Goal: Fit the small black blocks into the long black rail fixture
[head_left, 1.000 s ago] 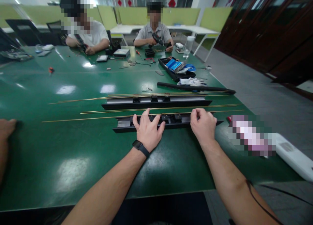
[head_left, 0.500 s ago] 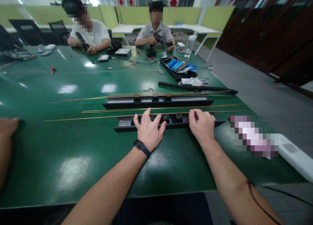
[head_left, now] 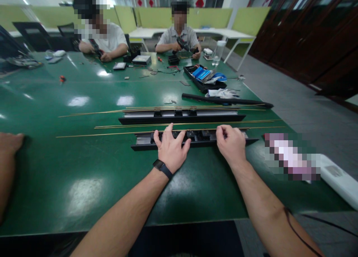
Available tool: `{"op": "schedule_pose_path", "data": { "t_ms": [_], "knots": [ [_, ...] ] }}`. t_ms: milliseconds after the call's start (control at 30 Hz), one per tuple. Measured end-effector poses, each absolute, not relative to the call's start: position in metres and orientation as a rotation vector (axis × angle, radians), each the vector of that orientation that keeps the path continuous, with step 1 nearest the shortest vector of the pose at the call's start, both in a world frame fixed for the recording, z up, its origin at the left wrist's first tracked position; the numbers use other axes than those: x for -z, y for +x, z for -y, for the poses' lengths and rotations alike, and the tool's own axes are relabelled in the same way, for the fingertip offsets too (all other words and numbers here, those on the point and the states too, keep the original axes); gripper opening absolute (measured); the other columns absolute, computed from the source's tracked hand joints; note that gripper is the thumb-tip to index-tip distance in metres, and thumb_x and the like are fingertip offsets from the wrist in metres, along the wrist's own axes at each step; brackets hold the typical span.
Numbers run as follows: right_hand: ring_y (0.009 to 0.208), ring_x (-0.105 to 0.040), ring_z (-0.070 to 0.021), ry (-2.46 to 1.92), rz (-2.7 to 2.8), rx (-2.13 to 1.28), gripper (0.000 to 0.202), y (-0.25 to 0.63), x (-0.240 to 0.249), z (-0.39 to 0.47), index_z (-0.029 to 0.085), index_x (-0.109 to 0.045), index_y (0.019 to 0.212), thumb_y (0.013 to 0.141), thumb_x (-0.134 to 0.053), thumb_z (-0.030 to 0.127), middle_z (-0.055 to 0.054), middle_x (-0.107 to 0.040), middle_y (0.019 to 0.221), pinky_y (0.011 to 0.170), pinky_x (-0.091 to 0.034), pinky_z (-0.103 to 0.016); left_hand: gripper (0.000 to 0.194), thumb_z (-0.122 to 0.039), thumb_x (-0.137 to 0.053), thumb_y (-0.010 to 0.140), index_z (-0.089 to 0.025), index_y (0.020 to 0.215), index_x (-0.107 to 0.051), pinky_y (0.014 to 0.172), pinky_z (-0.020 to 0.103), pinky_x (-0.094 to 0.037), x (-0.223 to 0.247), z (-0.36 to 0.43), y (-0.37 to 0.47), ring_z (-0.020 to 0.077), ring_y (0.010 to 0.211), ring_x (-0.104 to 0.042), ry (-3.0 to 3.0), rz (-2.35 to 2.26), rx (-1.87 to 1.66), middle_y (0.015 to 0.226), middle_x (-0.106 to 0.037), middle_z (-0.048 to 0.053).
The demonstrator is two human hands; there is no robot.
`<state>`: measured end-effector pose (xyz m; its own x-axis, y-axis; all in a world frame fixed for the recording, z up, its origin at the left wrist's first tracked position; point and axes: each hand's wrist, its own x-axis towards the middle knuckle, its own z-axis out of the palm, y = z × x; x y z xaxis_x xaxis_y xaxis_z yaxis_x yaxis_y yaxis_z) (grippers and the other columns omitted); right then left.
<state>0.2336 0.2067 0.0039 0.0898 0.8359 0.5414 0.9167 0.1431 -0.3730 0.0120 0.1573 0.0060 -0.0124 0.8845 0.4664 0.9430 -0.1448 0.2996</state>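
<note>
A green table (head_left: 209, 190) bears a black rail (head_left: 203, 143). The left hand (head_left: 172, 150) spreads open across it; the right hand (head_left: 231, 145) curls, its grip unclear

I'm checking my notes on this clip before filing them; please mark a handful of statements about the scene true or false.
1. The left hand is spread over the nearer black channel. True.
2. Both hands are spread flat. False: the right hand has its fingers curled.
3. Thin gold-coloured rods lie between the nearer channel and the farther black channel. True.
4. A watch is worn on the right wrist. False: the black wristwatch is on the left wrist.
5. A clear bottle is tipped on its side. False: the clear lidded bottle stands upright.
6. The white gloves lie nearer the camera than the black tray. True.
</note>
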Motion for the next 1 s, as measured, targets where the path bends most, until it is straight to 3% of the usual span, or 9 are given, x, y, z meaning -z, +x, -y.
{"op": "schedule_pose_path", "data": {
  "t_ms": [233,533,867,1000],
  "knots": [
    [0.078,-0.055,-0.0237,-1.836,1.618,0.261,0.034,0.2402,-0.0066,-0.2077,0.021,-0.066,0.081,0.1,-0.046,0.04,-0.007,-0.068,0.075,0.077,-0.03,-0.037,0.036,-0.048,-0.056,0.102,-0.031,0.13,-0.072,0.126,0.068,-0.011,-0.0062,-0.1571,0.0117,0.0314,0.148,-0.046,-2.132,1.987,0.851,0.158,-0.049,0.019],
    [0.078,-0.057,-0.0221,-1.721,1.716,0.16,0.032,0.2349,-0.0058,-0.2072,0.021,-0.071,0.091,0.1,-0.049,0.041,-0.006,-0.071,0.078,0.078,-0.033,-0.036,0.036,-0.047,-0.058,0.101,-0.03,0.129,-0.073,0.127,0.067,-0.01,-0.0044,-0.1579,0.0118,0.0329,0.148,-0.047,-2.127,1.98,0.889,0.158,-0.05,0.019],
    [0.077,-0.054,-0.0226,-1.839,1.609,0.267,0.033,0.2404,-0.0062,-0.2083,0.021,-0.067,0.08,0.099,-0.048,0.039,-0.006,-0.067,0.073,0.076,-0.029,-0.036,0.036,-0.047,-0.058,0.101,-0.03,0.129,-0.073,0.127,0.067,-0.01,-0.0028,-0.1583,0.0116,0.0336,0.147,-0.047,-2.121,1.976,0.912,0.158,-0.05,0.018],
    [0.077,-0.055,-0.0223,-1.77,1.609,0.223,0.03,0.2385,-0.0061,-0.2078,0.021,-0.07,0.088,0.098,-0.05,0.04,-0.006,-0.07,0.077,0.078,-0.032,-0.036,0.036,-0.047,-0.058,0.101,-0.03,0.128,-0.074,0.127,0.067,-0.01,-0.0028,-0.1584,0.0119,0.0336,0.147,-0.048,-2.121,1.977,0.916,0.158,-0.05,0.018]
  ]
}}
